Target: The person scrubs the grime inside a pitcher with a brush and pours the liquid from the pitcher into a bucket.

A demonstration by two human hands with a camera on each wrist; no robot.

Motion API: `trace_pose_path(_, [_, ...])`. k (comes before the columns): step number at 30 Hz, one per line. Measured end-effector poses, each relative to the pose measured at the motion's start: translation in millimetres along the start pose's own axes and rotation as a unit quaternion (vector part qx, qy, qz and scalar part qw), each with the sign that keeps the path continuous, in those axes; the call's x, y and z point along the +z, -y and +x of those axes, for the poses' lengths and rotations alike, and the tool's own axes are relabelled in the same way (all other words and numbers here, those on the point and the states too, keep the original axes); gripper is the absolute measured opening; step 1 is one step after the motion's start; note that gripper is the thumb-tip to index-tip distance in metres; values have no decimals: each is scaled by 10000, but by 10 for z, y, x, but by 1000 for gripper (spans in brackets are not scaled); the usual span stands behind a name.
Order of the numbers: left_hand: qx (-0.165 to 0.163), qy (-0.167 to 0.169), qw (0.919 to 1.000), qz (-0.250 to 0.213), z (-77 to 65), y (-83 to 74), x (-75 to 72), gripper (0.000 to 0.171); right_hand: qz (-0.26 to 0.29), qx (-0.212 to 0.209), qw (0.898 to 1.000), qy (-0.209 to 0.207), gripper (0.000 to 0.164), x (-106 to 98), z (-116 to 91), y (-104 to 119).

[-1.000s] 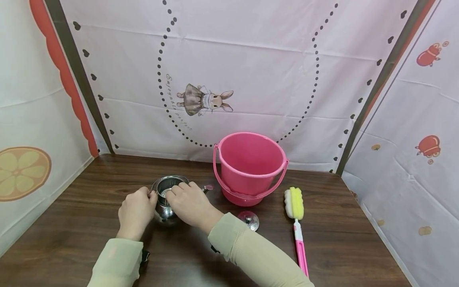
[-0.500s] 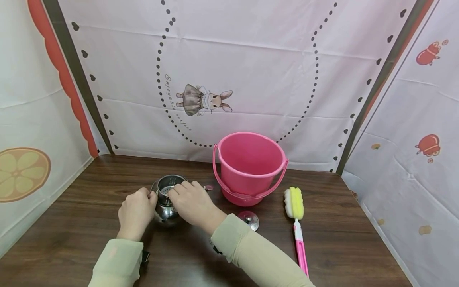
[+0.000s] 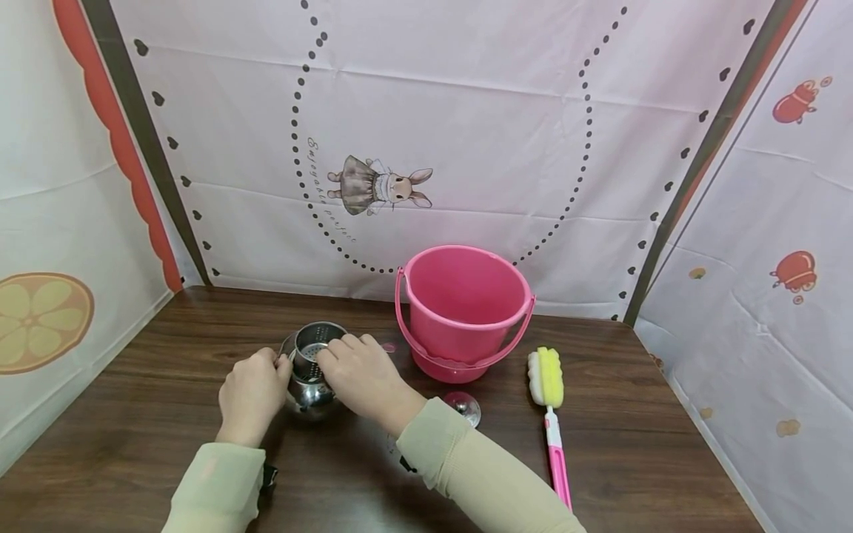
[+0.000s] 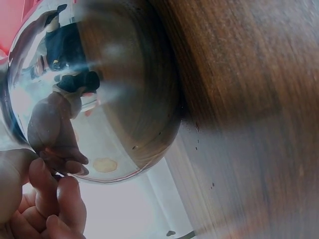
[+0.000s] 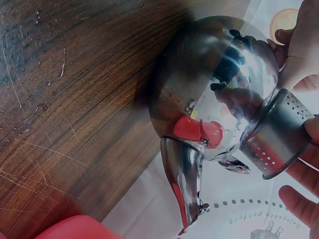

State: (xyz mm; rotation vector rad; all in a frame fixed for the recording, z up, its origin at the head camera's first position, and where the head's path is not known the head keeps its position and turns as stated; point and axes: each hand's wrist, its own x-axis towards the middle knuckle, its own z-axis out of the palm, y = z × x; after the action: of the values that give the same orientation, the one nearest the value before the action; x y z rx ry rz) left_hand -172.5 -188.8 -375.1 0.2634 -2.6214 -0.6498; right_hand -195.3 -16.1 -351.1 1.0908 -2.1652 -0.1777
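A shiny round steel teapot [image 3: 312, 400] stands on the table, and its spout [image 5: 184, 172] shows in the right wrist view. My left hand [image 3: 253, 392] holds the thin handle on the pot's left side; its curled fingers [image 4: 70, 199] lie close against the pot. With thumb and fingers my right hand [image 3: 366, 381] pinches the rim of a perforated steel infuser basket [image 5: 280, 133]. The basket sits at the pot's mouth, tilted and partly raised out of it. In the head view my right hand covers the spout's base.
Behind and to the right stands a pink bucket [image 3: 453, 340] with its handle down in front. The glass-like round lid [image 3: 464, 407] lies before it. A yellow-and-white sponge brush [image 3: 549, 385] with a pink handle lies farther right. A printed cloth [image 3: 480, 170] hangs behind the table.
My right hand has shifted slightly right, and the infuser basket has risen a little at the pot's mouth. The left hand and the pot stay nearly where they were.
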Motion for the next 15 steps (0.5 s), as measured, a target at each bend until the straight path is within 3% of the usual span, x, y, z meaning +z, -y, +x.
trace_pose_path(15, [-7, 18, 10000, 5, 8, 7, 4, 33, 98, -57, 9999, -83, 14, -33, -36, -19])
